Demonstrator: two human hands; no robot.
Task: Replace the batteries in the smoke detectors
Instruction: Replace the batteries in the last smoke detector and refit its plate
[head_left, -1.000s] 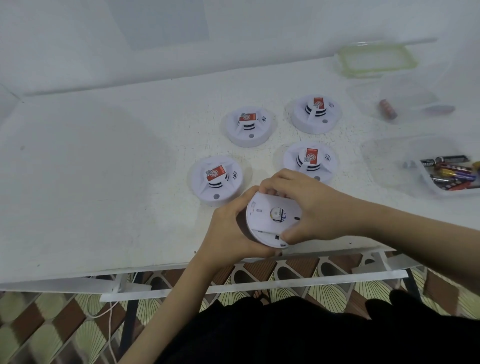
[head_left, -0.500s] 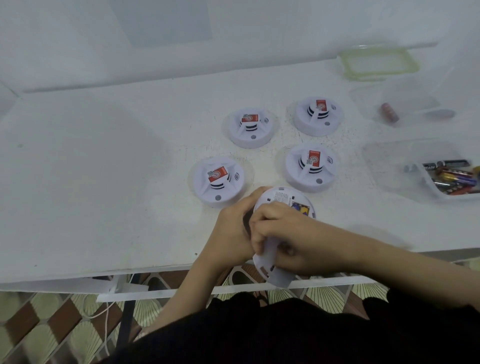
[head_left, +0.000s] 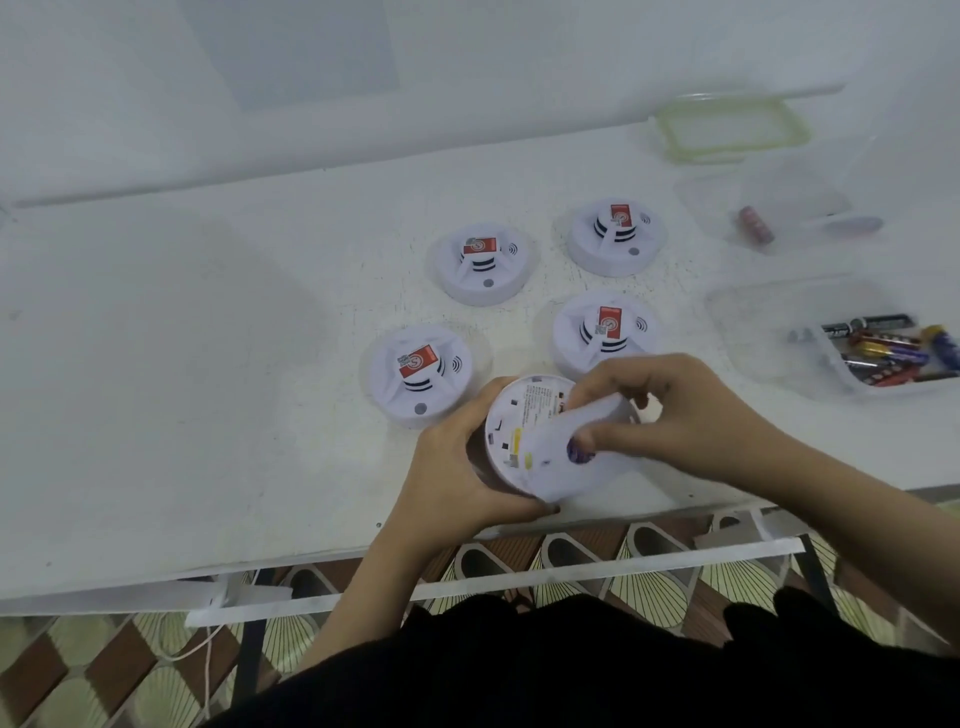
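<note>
We see the held detector (head_left: 519, 441) back side up and tilted, at the near edge of the table (head_left: 208, 364); we can't tell if it touches the table. The left hand (head_left: 457, 473) grips its left rim, fingers curled round the edge and clamped on it. The right hand (head_left: 691, 415) holds a white cover (head_left: 592, 415) lying partly over the held detector's right half. Its fingers are curled over the cover's far edge with the thumb pressed on its face, so it's clamped on the cover.

Four more units sit face up on the table:
- Left detector (head_left: 422, 374): just beyond the held detector, to its left.
- Right detector (head_left: 602, 332): just beyond the held detector, partly behind the right hand.
- Far-left detector (head_left: 485, 262) and far-right detector (head_left: 615, 236): further back.

Right of the held detector, well apart, we see a clear box (head_left: 753, 332) with loose batteries (head_left: 883, 353). Further back from the held detector is a second clear box (head_left: 717, 208) with one red battery (head_left: 757, 224). Farthest back is a green-rimmed lid (head_left: 727, 151).
</note>
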